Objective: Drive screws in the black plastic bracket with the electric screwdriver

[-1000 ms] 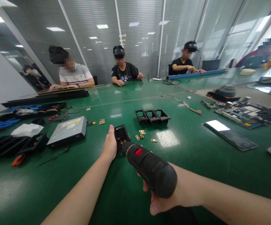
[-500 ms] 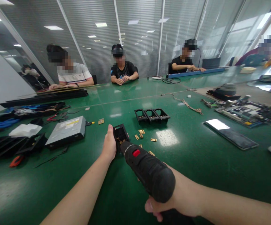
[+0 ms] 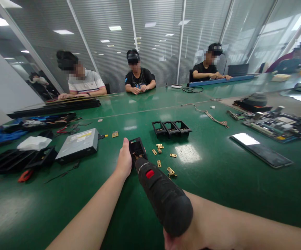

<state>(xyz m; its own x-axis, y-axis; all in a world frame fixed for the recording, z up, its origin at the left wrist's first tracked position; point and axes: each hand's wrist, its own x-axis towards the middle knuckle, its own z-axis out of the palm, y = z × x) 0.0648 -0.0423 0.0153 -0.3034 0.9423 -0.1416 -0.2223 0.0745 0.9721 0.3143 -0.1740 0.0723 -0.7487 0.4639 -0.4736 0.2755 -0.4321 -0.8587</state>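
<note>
To my left, a silver drive lies on the table. My left grip clasps a black housing; brass plates lie just right of it. The drill points into the housing, held by my right grip, fingers mostly hidden.

Bare tabletop at right, brass plates and black frames ahead, silver drive left

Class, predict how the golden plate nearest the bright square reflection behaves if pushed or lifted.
The golden plate lies flat, so it would probably slide, not roll. Its metallic sheen suggests stiffness. Low on the table, it may be awkward to pinch.
</note>
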